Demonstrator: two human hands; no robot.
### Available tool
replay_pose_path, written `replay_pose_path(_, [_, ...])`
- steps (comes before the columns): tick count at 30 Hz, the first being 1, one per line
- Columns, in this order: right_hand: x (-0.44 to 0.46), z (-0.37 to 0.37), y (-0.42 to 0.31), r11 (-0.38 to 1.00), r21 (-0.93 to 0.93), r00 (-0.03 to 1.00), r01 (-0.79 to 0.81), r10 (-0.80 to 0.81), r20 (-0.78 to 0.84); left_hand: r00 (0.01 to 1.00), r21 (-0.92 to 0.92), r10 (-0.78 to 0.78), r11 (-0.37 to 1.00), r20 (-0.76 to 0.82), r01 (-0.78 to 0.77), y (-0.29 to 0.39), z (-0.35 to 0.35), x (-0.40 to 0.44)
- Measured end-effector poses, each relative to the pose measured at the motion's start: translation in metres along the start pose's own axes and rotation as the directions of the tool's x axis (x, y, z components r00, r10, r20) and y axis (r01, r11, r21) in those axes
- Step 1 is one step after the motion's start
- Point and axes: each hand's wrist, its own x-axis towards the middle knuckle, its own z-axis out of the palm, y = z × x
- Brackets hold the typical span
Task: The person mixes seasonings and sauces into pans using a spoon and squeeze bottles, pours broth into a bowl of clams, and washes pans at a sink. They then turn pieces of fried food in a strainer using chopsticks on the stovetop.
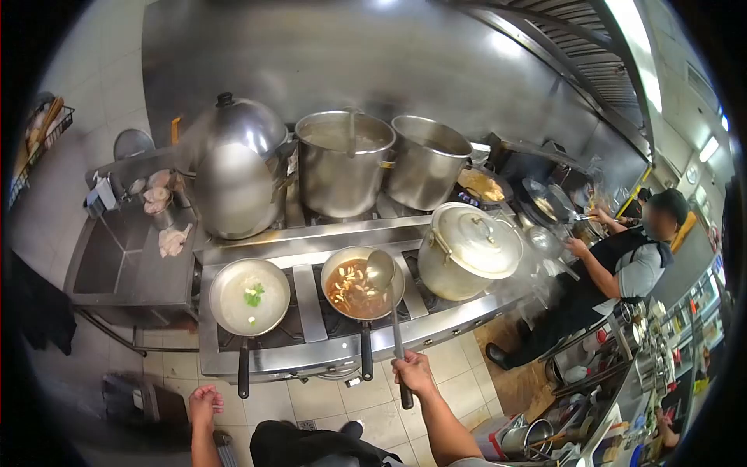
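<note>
My right hand [415, 373] is closed around the handle of a ladle [380, 270]. The ladle's bowl hangs over the right side of a frying pan [335, 311] with brown sauce and pale pieces in it. Left of it on the stove sits a second frying pan [221, 317] holding pale liquid with green leaves and small light bits. My left hand [205, 406] is low, below that pan and clear of its handle, with fingers loosely bent and nothing in them.
Tall steel pots [340, 183] and a domed lid [245, 124] stand along the back. A lidded pot [459, 272] is right of the pans. Further right, a co-worker [622, 272] handles a wok [537, 206]. At left is a sink [101, 249].
</note>
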Motion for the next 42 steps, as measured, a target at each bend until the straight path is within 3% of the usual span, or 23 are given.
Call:
replay_pose_path(1, [0.001, 0.004, 0.002, 1.000, 0.004, 1.000, 0.006, -0.006, -0.009, 1.000, 0.001, 0.008, 1.000, 0.009, -0.008, -0.002, -0.003, 0.002])
replay_pose_path(3, [0.001, 0.013, 0.003, 0.940, 0.318, 0.993, -0.121, 0.112, 0.046, 0.999, 0.015, -0.022, 1.000, 0.040, 0.022, -0.001, -0.010, 0.012])
replay_pose_path(5, [0.005, 0.019, 0.005, 0.926, 0.353, 0.991, -0.132, 0.134, 0.019, 0.998, 0.050, -0.006, 0.999, 0.069, 0.003, 0.008, -0.016, 0.026])
replay_pose_path(7, [0.010, 0.022, 0.006, 0.840, 0.490, 0.972, -0.235, 0.205, 0.116, 0.997, 0.085, -0.013, 0.996, 0.077, 0.007, 0.015, -0.026, 0.035])
replay_pose_path(11, [-0.004, 0.040, -0.022, 0.940, 0.325, 0.994, -0.105, 0.096, 0.042, 0.992, 0.028, 0.062, 0.997, 0.109, -0.065, 0.036, -0.035, 0.052])
replay_pose_path(15, [-0.017, 0.060, -0.061, 0.954, 0.301, 0.999, -0.019, 0.030, -0.034, 0.987, -0.008, 0.049, 0.999, 0.152, -0.048, 0.031, -0.044, 0.085])
replay_pose_path(19, [-0.037, 0.069, -0.106, 0.982, -0.092, 0.970, 0.168, -0.181, -0.160, 0.979, 0.028, 0.036, 0.999, 0.201, -0.043, 0.032, -0.047, 0.110])
replay_pose_path(22, [-0.050, 0.071, -0.139, 0.944, -0.245, 0.937, 0.220, -0.274, -0.214, 0.977, 0.033, 0.047, 0.998, 0.206, -0.055, 0.035, -0.044, 0.128])
replay_pose_path(25, [-0.065, 0.074, -0.155, 0.735, -0.642, 0.871, 0.219, -0.444, -0.211, 0.973, 0.052, 0.044, 0.997, 0.228, -0.058, 0.034, -0.038, 0.138])
replay_pose_path(26, [-0.065, 0.078, -0.147, 0.734, -0.643, 0.872, 0.218, -0.443, -0.211, 0.970, 0.068, 0.033, 0.996, 0.239, -0.050, 0.033, -0.035, 0.139])
replay_pose_path(28, [-0.063, 0.090, -0.110, 0.471, -0.877, 0.690, 0.094, -0.666, -0.284, 0.965, 0.064, 0.029, 0.997, 0.262, -0.048, 0.026, -0.034, 0.142])
replay_pose_path(29, [-0.054, 0.093, -0.081, 0.452, -0.887, 0.746, -0.090, -0.560, -0.361, 0.958, 0.059, 0.031, 0.997, 0.284, -0.050, 0.023, -0.034, 0.142])
replay_pose_path(30, [-0.046, 0.084, -0.036, 0.452, -0.891, 0.732, -0.037, -0.595, -0.332, 0.960, 0.027, 0.017, 0.999, 0.279, -0.025, 0.022, -0.033, 0.138])
replay_pose_path(32, [-0.055, 0.084, -0.005, 0.529, -0.833, 0.841, -0.162, -0.368, -0.398, 0.967, 0.048, 0.001, 0.999, 0.254, -0.014, 0.006, -0.037, 0.139])
replay_pose_path(33, [-0.051, 0.077, 0.023, 0.651, -0.754, 0.829, 0.091, -0.469, -0.305, 0.972, 0.072, -0.007, 0.997, 0.234, -0.010, 0.001, -0.036, 0.140])
replay_pose_path(34, [-0.039, 0.066, 0.060, 0.762, -0.601, 0.864, 0.239, -0.450, -0.227, 0.975, 0.048, -0.007, 0.999, 0.222, -0.004, -0.001, -0.040, 0.135])
replay_pose_path(35, [-0.056, 0.089, 0.029, 0.989, -0.146, 0.951, -0.020, -0.026, -0.308, 0.981, 0.045, -0.013, 0.999, 0.192, 0.005, -0.003, -0.045, 0.129])
replay_pose_path(37, [-0.051, 0.100, -0.003, 0.972, 0.232, 0.970, 0.033, 0.024, -0.240, 0.984, 0.088, -0.057, 0.995, 0.170, 0.042, -0.005, -0.045, 0.120])
replay_pose_path(39, [-0.013, 0.094, -0.044, 0.915, 0.319, 0.967, 0.247, -0.213, -0.139, 0.984, 0.073, -0.101, 0.993, 0.147, 0.091, -0.013, -0.042, 0.113])
replay_pose_path(42, [0.051, 0.102, -0.174, 0.899, 0.209, 0.923, 0.384, -0.379, -0.063, 0.979, 0.048, -0.160, 0.987, 0.123, 0.155, -0.010, -0.024, 0.100])
